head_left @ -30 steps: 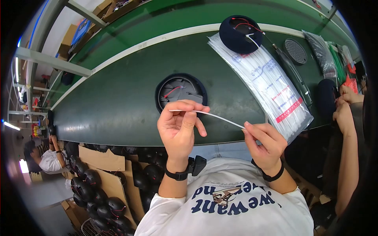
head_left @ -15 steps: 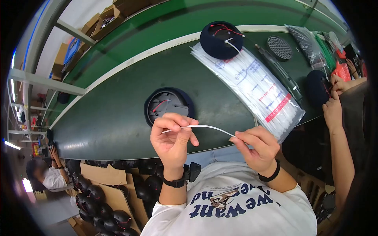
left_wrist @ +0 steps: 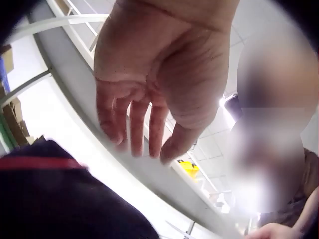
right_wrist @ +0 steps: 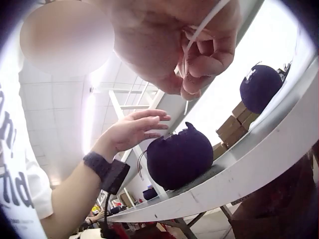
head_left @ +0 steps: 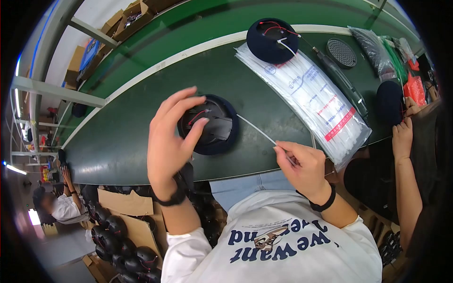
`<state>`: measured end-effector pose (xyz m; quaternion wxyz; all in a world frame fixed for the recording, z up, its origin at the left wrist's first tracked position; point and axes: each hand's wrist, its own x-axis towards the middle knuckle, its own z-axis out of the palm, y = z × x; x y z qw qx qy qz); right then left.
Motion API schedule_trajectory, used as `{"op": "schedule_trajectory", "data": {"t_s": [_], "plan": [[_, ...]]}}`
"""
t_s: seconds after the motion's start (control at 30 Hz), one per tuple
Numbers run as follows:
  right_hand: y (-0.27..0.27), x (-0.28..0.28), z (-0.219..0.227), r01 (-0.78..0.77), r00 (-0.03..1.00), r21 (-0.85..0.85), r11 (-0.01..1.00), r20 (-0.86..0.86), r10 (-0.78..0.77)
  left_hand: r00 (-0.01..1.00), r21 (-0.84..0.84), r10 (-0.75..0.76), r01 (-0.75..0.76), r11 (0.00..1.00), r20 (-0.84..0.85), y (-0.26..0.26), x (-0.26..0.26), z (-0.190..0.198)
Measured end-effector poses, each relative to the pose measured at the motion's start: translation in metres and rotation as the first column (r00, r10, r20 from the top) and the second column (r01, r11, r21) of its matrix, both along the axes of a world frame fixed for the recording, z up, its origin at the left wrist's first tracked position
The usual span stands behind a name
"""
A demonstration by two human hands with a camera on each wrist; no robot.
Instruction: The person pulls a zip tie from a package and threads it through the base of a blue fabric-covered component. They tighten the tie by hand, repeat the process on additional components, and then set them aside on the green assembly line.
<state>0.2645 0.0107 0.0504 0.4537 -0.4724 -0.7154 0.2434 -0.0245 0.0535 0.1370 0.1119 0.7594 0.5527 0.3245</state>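
A white cable tie (head_left: 257,127) is pinched between the thumb and fingers of my right hand (head_left: 302,167), its long end pointing away toward a round navy fabric-covered housing (head_left: 231,137). That housing lies open side up on the green table, a short red wire inside it. My left hand (head_left: 170,137) is spread, thumb and fingers apart, over the housing's left side and hides part of its rim. In the right wrist view the cable tie (right_wrist: 202,27) crosses the curled right fingers, with the left hand (right_wrist: 137,132) beside the housing (right_wrist: 179,157).
A second navy housing (head_left: 269,54) sits on a plastic bag of white cable ties (head_left: 316,101). Beside the bag lie a dark pen-shaped tool (head_left: 339,78) and a round grille (head_left: 341,53). Another person's hands (head_left: 403,137) work at a further housing (head_left: 389,101) on the right.
My left hand has let go of the cable tie and moved left, opening over the housing. The right hand keeps the tie, which now runs straighter toward the housing.
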Motion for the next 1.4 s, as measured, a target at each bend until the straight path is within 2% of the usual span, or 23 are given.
{"op": "schedule_trajectory", "data": {"t_s": [0.1, 0.23, 0.37, 0.47, 0.67, 1.0, 1.3, 1.4], "plan": [[0.000, -0.008, -0.002, 0.001, 0.999, 0.050, 0.999, 0.043, -0.004, 0.988, -0.126, -0.149, 0.144, 0.981, -0.033, 0.027, 0.003, -0.006], [-0.002, -0.011, -0.003, 0.021, 0.998, 0.077, 0.997, 0.064, -0.026, 0.938, -0.152, -0.339, 0.326, 0.933, -0.068, 0.044, 0.001, -0.024], [-0.002, -0.014, -0.013, 0.034, 0.999, 0.116, 0.993, 0.017, -0.036, 0.954, -0.153, -0.284, 0.295, 0.943, 0.093, 0.047, 0.006, -0.033], [-0.002, -0.014, -0.011, 0.026, 0.999, 0.125, 0.992, 0.044, -0.032, 0.959, -0.111, -0.260, 0.272, 0.956, 0.109, 0.045, 0.010, -0.036], [-0.001, -0.012, -0.012, 0.003, 0.997, 0.159, 0.987, 0.074, -0.015, 0.965, -0.084, -0.261, 0.262, 0.961, 0.023, 0.046, 0.012, -0.036], [0.003, -0.009, -0.006, 0.010, 0.993, 0.201, 0.980, 0.109, -0.033, 0.974, -0.118, -0.218, 0.223, 0.968, 0.061, 0.044, 0.018, -0.035], [0.003, -0.010, -0.009, 0.009, 0.994, 0.206, 0.979, 0.106, -0.032, 0.974, -0.107, -0.225, 0.226, 0.968, 0.021, 0.044, 0.016, -0.035], [0.004, -0.009, -0.011, -0.002, 0.987, 0.215, 0.977, 0.160, -0.033, 0.973, -0.109, -0.230, 0.230, 0.967, 0.016, 0.044, 0.015, -0.037]]}}
